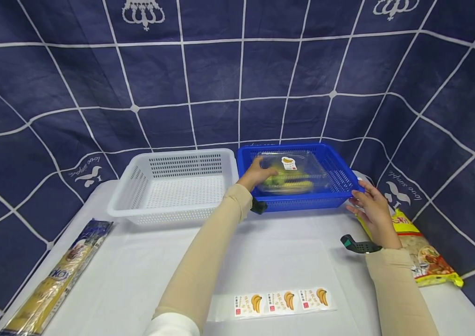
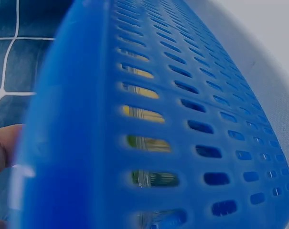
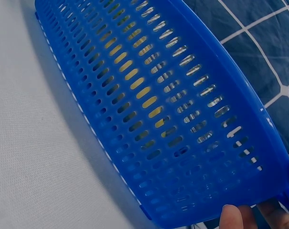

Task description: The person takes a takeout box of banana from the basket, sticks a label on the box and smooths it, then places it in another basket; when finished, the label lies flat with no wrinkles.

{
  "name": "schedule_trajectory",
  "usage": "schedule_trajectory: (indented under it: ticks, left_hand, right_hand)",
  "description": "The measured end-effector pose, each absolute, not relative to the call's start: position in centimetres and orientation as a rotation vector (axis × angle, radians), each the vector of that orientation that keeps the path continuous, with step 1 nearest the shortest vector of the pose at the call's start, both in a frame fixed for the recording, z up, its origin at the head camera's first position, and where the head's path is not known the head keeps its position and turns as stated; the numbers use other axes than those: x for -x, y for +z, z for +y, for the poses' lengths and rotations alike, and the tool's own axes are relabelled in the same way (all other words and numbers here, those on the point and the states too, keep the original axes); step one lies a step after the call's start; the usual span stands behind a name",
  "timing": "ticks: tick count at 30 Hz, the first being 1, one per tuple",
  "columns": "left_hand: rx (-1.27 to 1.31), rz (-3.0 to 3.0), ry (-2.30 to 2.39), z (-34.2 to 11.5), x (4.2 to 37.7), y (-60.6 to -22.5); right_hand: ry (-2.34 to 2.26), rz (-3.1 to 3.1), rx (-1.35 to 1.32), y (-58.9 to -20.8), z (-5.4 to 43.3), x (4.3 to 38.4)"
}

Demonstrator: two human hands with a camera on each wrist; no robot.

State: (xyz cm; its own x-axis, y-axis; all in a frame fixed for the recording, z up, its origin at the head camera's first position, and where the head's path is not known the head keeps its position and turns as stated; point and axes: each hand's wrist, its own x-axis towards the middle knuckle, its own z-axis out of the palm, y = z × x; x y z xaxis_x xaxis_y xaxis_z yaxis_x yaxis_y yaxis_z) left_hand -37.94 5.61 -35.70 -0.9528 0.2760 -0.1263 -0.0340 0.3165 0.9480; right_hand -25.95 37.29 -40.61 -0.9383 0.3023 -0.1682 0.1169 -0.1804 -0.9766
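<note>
A clear plastic box (image 1: 300, 170) with green and yellow fruit inside and a banana sticker (image 1: 288, 163) on its lid sits in the blue basket (image 1: 304, 203). My left hand (image 1: 256, 175) grips the left end of this box, thumb over the lid; its far fingers are partly hidden. At the basket's front right corner, my right hand (image 1: 369, 205) holds the rim. The right wrist view shows the right fingers (image 3: 231, 218) around that corner of the basket (image 3: 130, 109). Basket wall (image 2: 192, 114) fills most of the left wrist view.
Left of the blue basket stands a white basket (image 1: 136, 213). A sheet of banana stickers (image 1: 282, 302) lies on the white table (image 1: 170, 261) in front. A long pasta packet (image 1: 60, 275) lies at the left, and a yellow food bag (image 1: 426, 256) beyond the right forearm.
</note>
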Motion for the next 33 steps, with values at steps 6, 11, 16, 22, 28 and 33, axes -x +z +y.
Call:
schedule_trajectory:
  ticks: [6, 11, 16, 22, 28, 33]
  left_hand:
    - [-0.228, 2.345, 1.656, 5.4, 38.0, -36.1]
    - [-0.233, 2.346, 1.64, 5.1, 38.0, -36.1]
    - [-0.287, 2.347, 1.626, 4.4, 37.6, -35.7]
    - [-0.392, 2.353, 1.53, 2.8, 36.9, -34.8]
    - [-0.566, 2.354, 1.435, 0.5, 34.8, -33.9]
    - [-0.702, 2.262, 1.525, -2.0, 32.3, -34.8]
  right_hand:
    - [2.261, -1.946, 0.495, -40.6, 37.0, 26.2]
    - [2.261, -1.954, 0.493, -40.7, 36.8, 26.5]
    - [2.257, -1.956, 0.485, -41.0, 36.7, 26.7]
    - [2.246, -1.961, 0.463, -41.2, 36.7, 26.9]
    - [2.203, -2.019, 0.464, -40.9, 36.7, 27.0]
    - [2.1, -2.121, 0.474, -41.0, 36.9, 27.2]
